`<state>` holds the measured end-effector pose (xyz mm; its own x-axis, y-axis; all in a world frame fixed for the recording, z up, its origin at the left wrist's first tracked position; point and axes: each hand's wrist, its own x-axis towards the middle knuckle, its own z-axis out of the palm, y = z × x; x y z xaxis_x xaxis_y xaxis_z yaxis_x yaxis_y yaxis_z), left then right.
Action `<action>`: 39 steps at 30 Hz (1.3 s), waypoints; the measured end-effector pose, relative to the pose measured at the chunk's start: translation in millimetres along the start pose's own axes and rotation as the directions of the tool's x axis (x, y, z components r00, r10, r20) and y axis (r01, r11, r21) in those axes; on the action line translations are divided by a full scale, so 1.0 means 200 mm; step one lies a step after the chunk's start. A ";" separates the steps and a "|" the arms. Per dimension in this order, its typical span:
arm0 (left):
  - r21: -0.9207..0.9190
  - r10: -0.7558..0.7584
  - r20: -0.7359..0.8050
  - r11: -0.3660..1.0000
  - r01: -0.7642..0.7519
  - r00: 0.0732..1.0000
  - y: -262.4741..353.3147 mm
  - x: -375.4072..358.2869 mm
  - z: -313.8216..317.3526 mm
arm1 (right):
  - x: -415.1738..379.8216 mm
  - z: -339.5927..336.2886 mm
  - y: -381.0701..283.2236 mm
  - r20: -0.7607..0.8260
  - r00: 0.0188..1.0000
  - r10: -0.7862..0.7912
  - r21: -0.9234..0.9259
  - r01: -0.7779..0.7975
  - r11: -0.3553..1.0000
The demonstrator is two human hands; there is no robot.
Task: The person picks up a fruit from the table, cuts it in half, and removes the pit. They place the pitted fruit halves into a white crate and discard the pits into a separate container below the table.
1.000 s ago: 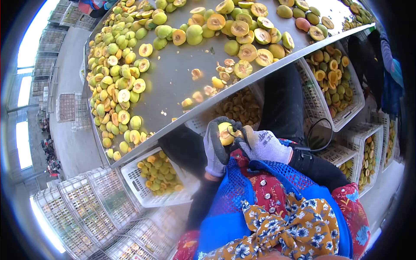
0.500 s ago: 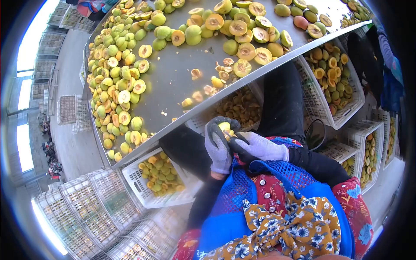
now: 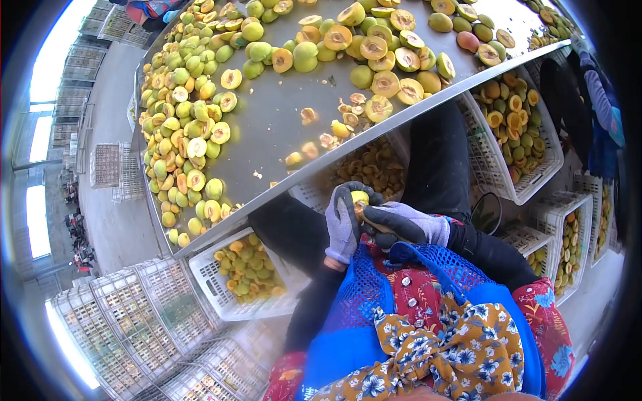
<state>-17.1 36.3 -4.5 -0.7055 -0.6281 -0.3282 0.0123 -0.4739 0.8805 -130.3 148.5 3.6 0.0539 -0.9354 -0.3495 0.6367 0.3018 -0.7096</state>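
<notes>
A yellow-green fruit piece (image 3: pixel 360 198) is held between my two gloved hands, in front of my lap. My left hand (image 3: pixel 345 220), in a lavender and dark grey glove, wraps round it from the left. From the right, my right hand (image 3: pixel 402 224), gloved alike, presses its closed fingers against the fruit; whether it also holds a tool is hidden. Beyond the hands, the metal table (image 3: pixel 267 144) bears many whole and halved fruits, with halves (image 3: pixel 385 84) near its edge and small scraps (image 3: pixel 328 140) closer to me.
A crate of pieces (image 3: pixel 374 167) stands partly under the table edge. White crates of fruit stand at the left (image 3: pixel 221 294) and right (image 3: pixel 491 167), with more at far right. Stacked crates (image 3: pixel 140 307) fill the lower left. Another person's sleeve (image 3: pixel 596 90) shows at upper right.
My right hand has turned, its back and fingers now lying more over the fruit. Both hands appear slightly further right, and the table view has shifted slightly.
</notes>
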 end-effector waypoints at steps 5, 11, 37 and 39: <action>0.242 0.152 0.154 0.952 -0.187 0.976 0.01 0.01 -0.05 | -0.02 0.03 -0.07 0.092 0.955 0.282 0.502 -0.289 0.815; 0.003 0.042 0.162 0.999 -0.043 0.986 0.01 0.04 -0.01 | 0.00 0.01 -0.04 0.341 0.920 0.195 0.721 -0.389 0.573; 0.836 0.495 -0.442 -0.074 0.543 0.748 0.84 1.19 -1.22 | -0.04 -0.18 -0.27 -0.272 0.928 -0.255 -0.887 -0.139 0.440; 0.928 0.327 -0.373 0.141 0.345 0.869 0.81 1.10 -0.95 | -0.04 -0.18 -0.23 -0.304 0.923 -0.235 -0.855 -0.156 0.495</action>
<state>-36.0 -295.7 0.9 -0.3447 -0.9304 -0.1247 -0.8992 0.2892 0.3282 -188.4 148.1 16.6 -0.3338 -0.8784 -0.3421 -0.3513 0.4527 -0.8195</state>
